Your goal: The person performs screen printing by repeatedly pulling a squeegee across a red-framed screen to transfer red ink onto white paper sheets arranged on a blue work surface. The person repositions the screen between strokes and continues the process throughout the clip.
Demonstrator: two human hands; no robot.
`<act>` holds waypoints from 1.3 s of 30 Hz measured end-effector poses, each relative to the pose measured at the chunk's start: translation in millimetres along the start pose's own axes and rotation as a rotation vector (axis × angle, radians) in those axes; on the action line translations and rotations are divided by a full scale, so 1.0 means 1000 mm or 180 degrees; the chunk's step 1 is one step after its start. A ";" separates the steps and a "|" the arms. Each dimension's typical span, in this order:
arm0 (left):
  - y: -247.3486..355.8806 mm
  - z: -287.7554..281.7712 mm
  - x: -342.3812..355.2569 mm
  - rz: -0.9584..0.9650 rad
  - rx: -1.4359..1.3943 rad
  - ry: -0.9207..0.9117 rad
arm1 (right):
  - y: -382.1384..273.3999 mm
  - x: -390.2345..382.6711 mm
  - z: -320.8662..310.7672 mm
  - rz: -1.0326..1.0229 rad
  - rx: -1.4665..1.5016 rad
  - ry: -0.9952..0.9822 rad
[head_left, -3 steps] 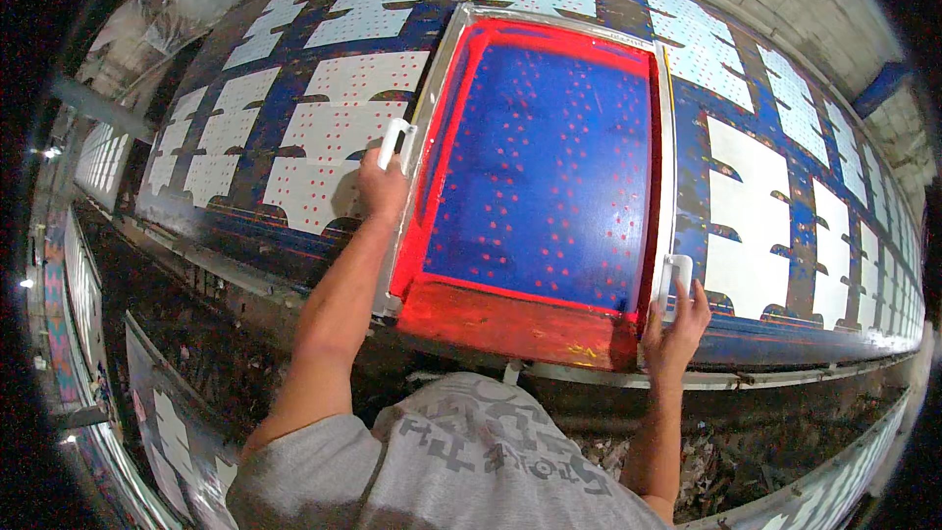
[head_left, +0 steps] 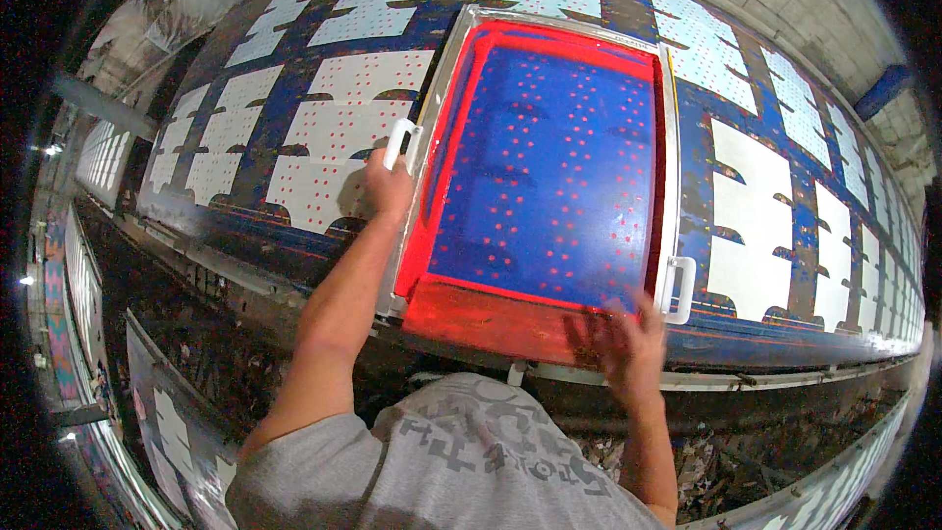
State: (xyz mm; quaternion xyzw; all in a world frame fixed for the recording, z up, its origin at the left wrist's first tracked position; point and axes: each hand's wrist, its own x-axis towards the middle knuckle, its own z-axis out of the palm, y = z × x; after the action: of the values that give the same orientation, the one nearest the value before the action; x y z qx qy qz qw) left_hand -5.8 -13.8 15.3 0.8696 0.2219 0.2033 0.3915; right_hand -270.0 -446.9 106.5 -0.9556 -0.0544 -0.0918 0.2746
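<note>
A screen printing frame (head_left: 670, 206) with a blue mesh and red ink around its inner edges lies over the long printing table. Small red dots show across the mesh. My left hand (head_left: 390, 188) is closed on the white handle (head_left: 401, 141) at the frame's left side. Off the frame's right white handle (head_left: 677, 291), my right hand (head_left: 633, 348) hovers over the red lower end of the screen, fingers apart and blurred by motion.
Pale cut fabric pieces (head_left: 343, 123) with red dots lie left of the frame, others along the far row. Plain white pieces (head_left: 751, 226) lie to the right. A metal rail (head_left: 736, 379) runs along the table's near edge, and another table stands at lower left.
My right hand has come off the right handle and moved left over the screen's lower end. The left hand stays at its handle; the frame appears slightly further right in view.
</note>
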 end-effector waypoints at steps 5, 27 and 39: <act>-0.005 -0.002 0.001 0.0007 -0.0075 -0.0085 | -0.053 -0.008 0.021 -0.1242 -0.0502 -0.1000; -0.035 0.026 0.009 0.0307 -0.0939 -0.0393 | -0.127 0.030 0.045 -0.0234 -0.1276 -0.1386; -0.022 0.013 0.003 0.0078 -0.1051 -0.0426 | -0.071 0.131 0.075 -0.0894 -0.1291 -0.0536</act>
State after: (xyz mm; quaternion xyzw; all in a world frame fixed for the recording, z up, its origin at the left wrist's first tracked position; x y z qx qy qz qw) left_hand -1.5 -7.3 -9.1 0.8077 0.1484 0.1833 0.5404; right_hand -142.1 -339.9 108.1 -0.9785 -0.1897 -0.0581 0.0564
